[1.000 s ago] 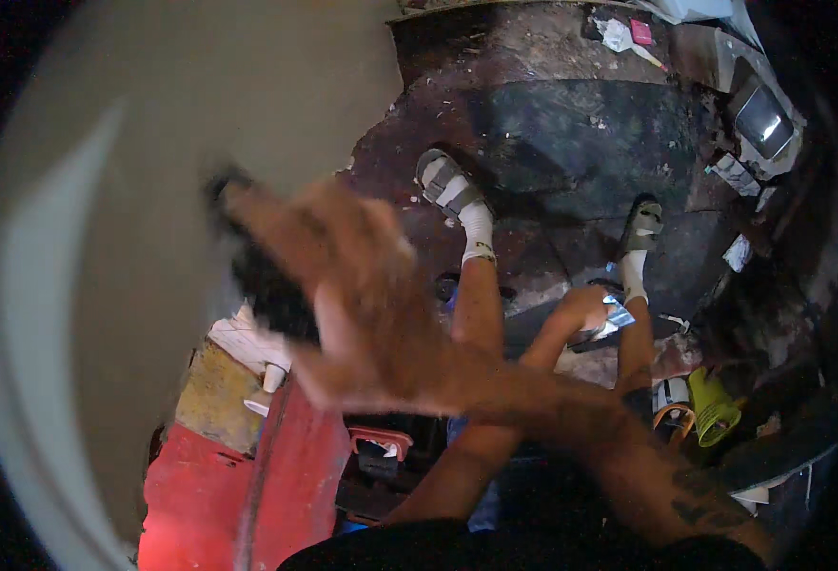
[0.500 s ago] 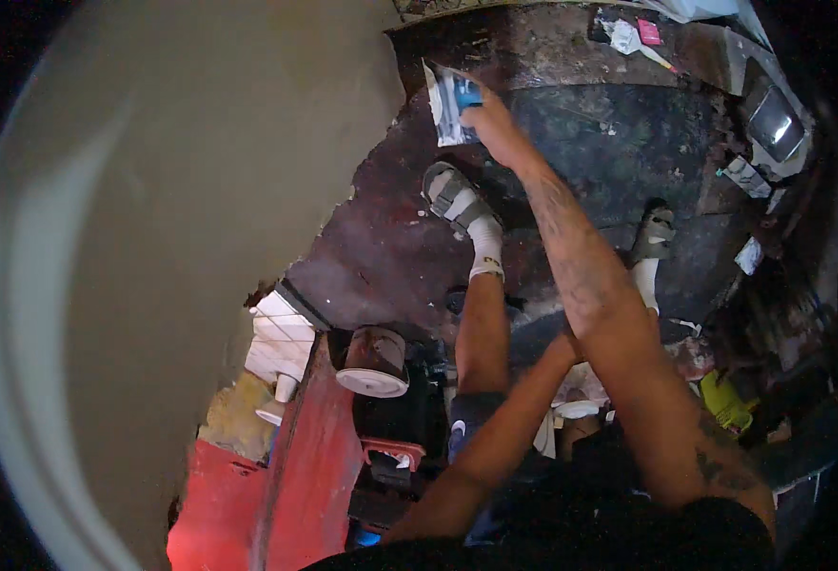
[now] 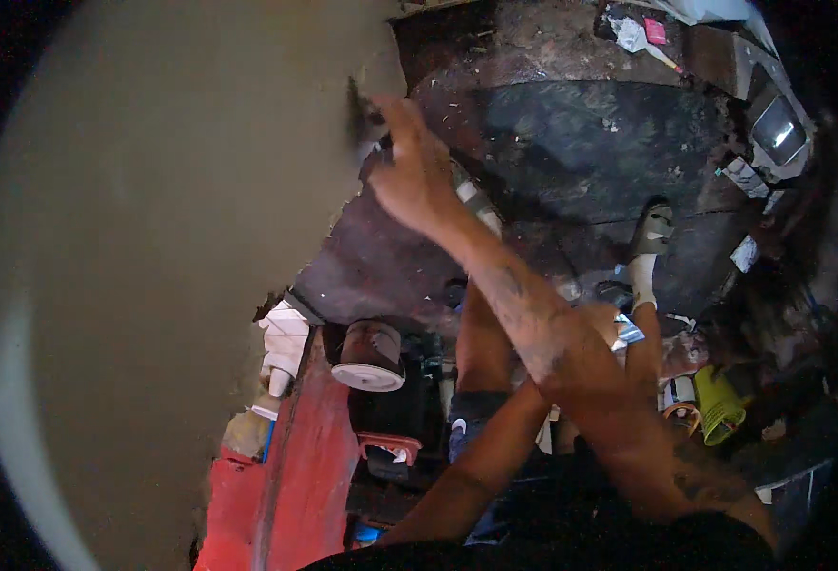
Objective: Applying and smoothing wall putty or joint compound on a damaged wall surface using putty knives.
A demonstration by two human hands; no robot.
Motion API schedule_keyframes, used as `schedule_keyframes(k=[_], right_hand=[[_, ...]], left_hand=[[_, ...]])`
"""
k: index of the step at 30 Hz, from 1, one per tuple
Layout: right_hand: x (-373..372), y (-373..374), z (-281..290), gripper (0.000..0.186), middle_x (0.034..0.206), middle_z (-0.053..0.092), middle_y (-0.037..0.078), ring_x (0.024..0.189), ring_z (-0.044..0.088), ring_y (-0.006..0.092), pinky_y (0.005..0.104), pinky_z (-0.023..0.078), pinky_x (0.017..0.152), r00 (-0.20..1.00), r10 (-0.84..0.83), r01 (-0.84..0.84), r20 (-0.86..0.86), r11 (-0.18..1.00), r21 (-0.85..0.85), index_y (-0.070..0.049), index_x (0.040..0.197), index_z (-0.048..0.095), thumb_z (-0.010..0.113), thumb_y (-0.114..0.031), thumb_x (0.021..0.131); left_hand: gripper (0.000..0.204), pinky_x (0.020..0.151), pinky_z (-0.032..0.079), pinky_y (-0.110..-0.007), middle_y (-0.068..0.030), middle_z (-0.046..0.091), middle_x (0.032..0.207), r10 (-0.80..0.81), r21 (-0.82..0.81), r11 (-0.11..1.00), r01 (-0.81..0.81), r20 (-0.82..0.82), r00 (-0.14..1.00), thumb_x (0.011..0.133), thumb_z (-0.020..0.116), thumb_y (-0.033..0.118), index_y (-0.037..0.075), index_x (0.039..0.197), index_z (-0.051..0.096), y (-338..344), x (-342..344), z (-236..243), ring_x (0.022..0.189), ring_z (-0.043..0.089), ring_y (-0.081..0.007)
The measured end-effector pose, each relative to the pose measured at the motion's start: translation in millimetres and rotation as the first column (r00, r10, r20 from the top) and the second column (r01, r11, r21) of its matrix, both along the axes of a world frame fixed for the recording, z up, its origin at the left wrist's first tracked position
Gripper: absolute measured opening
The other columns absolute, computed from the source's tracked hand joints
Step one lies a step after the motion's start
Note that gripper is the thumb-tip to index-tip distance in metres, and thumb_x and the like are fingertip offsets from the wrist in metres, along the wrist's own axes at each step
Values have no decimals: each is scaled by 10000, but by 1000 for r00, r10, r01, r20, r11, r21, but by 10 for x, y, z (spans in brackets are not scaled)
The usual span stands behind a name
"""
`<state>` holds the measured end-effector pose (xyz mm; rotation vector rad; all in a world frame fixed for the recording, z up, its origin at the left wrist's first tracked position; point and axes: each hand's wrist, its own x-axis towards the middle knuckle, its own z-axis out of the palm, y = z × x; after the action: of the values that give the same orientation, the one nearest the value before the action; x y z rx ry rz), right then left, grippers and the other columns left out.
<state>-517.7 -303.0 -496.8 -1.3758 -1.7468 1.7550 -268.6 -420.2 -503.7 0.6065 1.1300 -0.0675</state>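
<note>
Grey-brown wall is filling the left of the view, its ragged lower edge bordering a dark, stained floor. Right hand: forearm is crossing over the left one and reaching toward that edge; grip is closing around a dark, blade-like tool, which is showing nearly edge-on and blurred, overlapping the wall in the view. Whether it is touching the wall: cannot tell. Left hand: partly hidden behind the right forearm; grip is curling about a shiny flat metal tool, held near the right leg and well apart from the wall. Surroundings: a bucket with a pale rim is standing beside a red panel; a yellow-green container is lying tilted at lower right; one sandalled foot is resting by a dark mat.
</note>
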Motion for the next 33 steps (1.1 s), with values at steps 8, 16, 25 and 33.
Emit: schedule_keyframes(k=[8, 16, 25, 33], right_hand=[[316, 149, 1336, 606, 995, 406, 166, 907, 426, 339, 386, 373, 755, 976, 157, -139, -148, 982, 127, -75, 1183, 340, 550, -74, 615], [1075, 346, 1072, 536, 953, 528, 65, 865, 522, 192, 324, 398, 807, 797, -575, 128, -186, 462, -878, -6, 1109, 423, 512, 36, 582], [2448, 1032, 1738, 616, 943, 549, 77, 902, 520, 189, 312, 390, 821, 881, -347, -34, -323, 632, -774, -13, 1067, 454, 632, -17, 476], [4084, 1672, 2815, 604, 1057, 463, 166, 962, 471, 310, 421, 385, 823, 774, -454, 126, -441, 794, -595, 40, 1142, 344, 534, -96, 585]], left_hand=[[252, 684, 427, -415, -188, 573, 793, 78, 180, 981, -64, -69, 995, 719, 525, 252, 25, 798, 600, 207, -225, 176, 780, 552, -328], [253, 539, 393, -326, -43, 547, 619, -51, 480, 867, 133, -180, 982, 765, 494, 258, 23, 715, 574, -612, 111, -415, 544, 486, -165], [291, 526, 349, -273, 34, 451, 577, 503, 160, 815, -557, 281, 817, 799, 474, 302, 35, 710, 547, 148, -656, -149, 529, 381, -85], [350, 652, 420, -245, -5, 556, 826, 900, -119, 365, -923, 299, 317, 754, 571, 309, 24, 948, 512, 1210, -840, 1748, 723, 523, -94]])
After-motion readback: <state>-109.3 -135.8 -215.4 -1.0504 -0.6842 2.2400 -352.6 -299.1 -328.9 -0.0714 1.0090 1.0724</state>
